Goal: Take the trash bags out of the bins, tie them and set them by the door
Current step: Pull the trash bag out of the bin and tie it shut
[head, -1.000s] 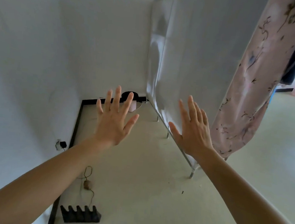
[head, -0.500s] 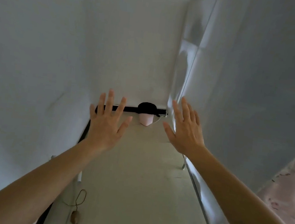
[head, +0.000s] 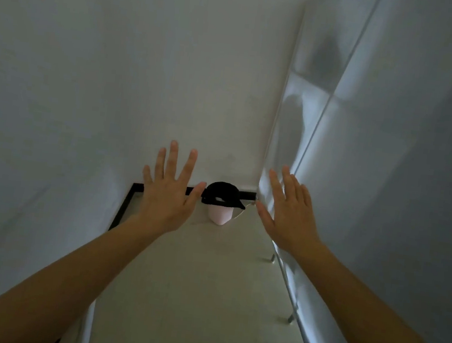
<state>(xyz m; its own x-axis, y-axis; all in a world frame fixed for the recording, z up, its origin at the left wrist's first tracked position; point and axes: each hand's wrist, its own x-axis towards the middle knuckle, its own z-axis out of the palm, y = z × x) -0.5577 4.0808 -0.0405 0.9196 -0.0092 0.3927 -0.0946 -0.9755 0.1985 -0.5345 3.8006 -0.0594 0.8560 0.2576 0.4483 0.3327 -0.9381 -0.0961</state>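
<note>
At the far edge of the pale floor [head: 191, 294], against the black skirting strip [head: 248, 195], stands a small pink plastic bin [head: 219, 217]. It is lined with a black plastic trash bag [head: 220, 194] whose rim folds over the top. The left hand [head: 167, 194] and right hand [head: 288, 216] are held out ahead, fingers straight and spread, holding nothing and seemingly well short of the bin. A white sheet-covered panel on thin metal legs [head: 386, 189] runs along the floor's right edge. The bag is likely thin, soft, slippery film and probably light; its contents are hidden. It is best gathered at the folded rim with 2 hands, where slack allows a knot, and lifted gently to avoid tearing.
</note>
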